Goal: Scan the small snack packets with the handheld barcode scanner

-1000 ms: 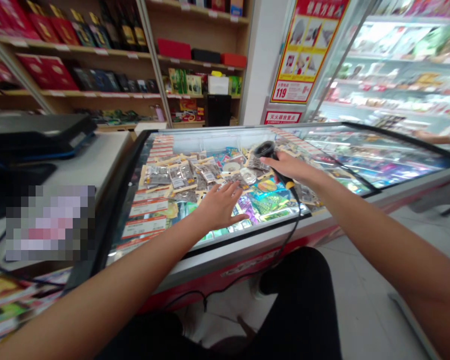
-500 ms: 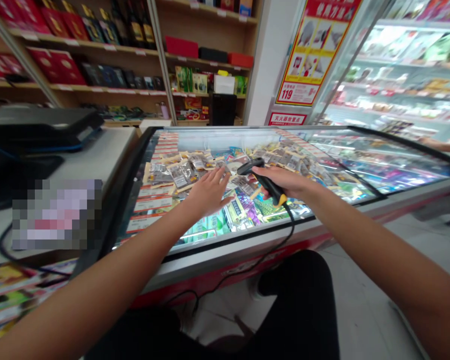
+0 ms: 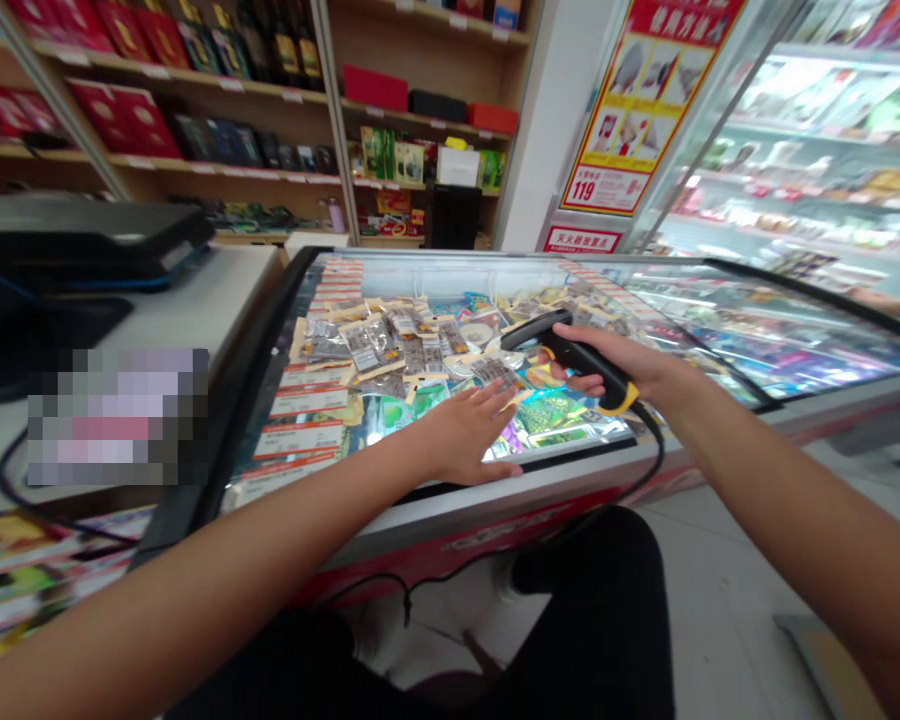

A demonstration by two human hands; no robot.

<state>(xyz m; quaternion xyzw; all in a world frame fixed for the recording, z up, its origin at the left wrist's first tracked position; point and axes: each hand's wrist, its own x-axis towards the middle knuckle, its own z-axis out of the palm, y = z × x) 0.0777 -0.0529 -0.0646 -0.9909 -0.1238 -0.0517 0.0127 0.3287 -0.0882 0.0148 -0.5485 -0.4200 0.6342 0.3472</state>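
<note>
My right hand [image 3: 630, 365] grips a black and yellow barcode scanner [image 3: 581, 358], its head pointing left over the glass and its cord hanging down. My left hand [image 3: 474, 432] is spread flat, palm down, near the front edge of the chest freezer [image 3: 555, 462]. Its fingertips reach a small clear-fronted snack packet [image 3: 493, 372]; whether they touch it I cannot tell. More such packets [image 3: 371, 345] lie heaped on the glass top, left of the scanner. Colourful packs show through the glass below.
To the left stands a white counter [image 3: 232, 290] with a black device [image 3: 82, 240] and a blurred-out item. Wooden shelves [image 3: 262, 85] hold boxes and bottles behind. A lit display cooler [image 3: 817, 160] is at right, with part of another person's arm [image 3: 892, 302] at the edge.
My left hand has moved right and toward me, from the packets to the freezer's front edge. My right hand has carried the scanner a little to the right.
</note>
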